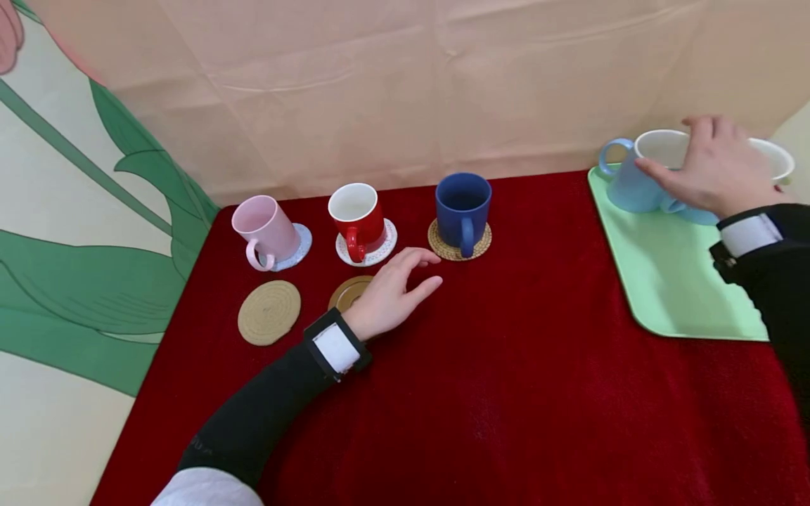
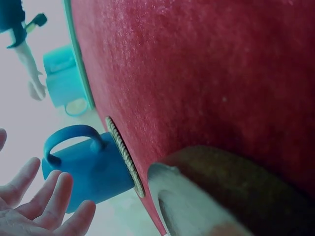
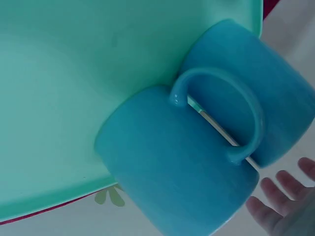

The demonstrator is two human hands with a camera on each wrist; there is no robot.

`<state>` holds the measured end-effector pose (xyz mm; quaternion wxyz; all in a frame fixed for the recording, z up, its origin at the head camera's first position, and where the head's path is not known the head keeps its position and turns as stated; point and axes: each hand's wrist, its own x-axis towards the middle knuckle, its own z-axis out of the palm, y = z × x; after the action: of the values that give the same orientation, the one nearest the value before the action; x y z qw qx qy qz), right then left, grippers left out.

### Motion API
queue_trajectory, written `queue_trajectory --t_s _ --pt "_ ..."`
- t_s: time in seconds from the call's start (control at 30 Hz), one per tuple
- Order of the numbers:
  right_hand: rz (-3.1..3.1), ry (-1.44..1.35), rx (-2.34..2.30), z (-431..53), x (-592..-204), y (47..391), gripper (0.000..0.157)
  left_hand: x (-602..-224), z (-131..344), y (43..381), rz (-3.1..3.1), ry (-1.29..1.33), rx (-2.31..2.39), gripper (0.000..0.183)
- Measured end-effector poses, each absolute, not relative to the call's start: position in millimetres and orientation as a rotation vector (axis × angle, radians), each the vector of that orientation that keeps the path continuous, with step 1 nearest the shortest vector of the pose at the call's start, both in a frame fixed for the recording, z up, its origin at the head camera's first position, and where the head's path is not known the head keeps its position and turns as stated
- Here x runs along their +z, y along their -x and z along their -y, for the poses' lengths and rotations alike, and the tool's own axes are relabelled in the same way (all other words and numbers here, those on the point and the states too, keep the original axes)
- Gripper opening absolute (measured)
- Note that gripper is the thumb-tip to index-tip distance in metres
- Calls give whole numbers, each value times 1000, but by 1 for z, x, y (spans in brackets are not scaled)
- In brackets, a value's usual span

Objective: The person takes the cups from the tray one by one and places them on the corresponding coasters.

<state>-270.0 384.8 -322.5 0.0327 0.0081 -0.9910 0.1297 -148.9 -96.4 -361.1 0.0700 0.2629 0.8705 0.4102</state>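
Observation:
My left hand (image 1: pixel 395 292) is held over a brown coaster (image 1: pixel 346 289), covering part of it, fingers loosely bent and holding nothing. Just beyond its fingertips a dark blue mug (image 1: pixel 464 211) stands on a woven coaster (image 1: pixel 436 242). At the far right my right hand (image 1: pixel 718 165) hovers over two light blue mugs on a green tray (image 1: pixel 690 288). Its thumb overlaps the left light blue mug (image 1: pixel 633 186) in the head view. The other light blue mug (image 1: pixel 780 160) is partly behind the hand. In the right wrist view, spread fingertips (image 3: pixel 290 187) appear beside the mug rims.
A pink mug (image 1: pixel 268 228) stands on a pale blue coaster (image 1: pixel 305 242). Beside it a red mug (image 1: pixel 363 228) with a white inside sits on a white patterned coaster (image 1: pixel 389 242). A round tan coaster (image 1: pixel 269 313) lies in front on the red cloth (image 1: pixel 474 393).

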Motion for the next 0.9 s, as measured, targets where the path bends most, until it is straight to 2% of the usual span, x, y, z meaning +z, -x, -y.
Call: queue_trajectory --t_s 0.17,0.53,0.9 --pt "3120 59 412 -382 -318 282 112 -361 95 148 -2592 -784 1247 38" --pt "3152 119 368 -387 -326 293 112 -363 93 143 -2583 -839 1270 37" --pt "3104 -27 306 -395 -331 292 97 -364 92 141 -2566 -841 1271 37"
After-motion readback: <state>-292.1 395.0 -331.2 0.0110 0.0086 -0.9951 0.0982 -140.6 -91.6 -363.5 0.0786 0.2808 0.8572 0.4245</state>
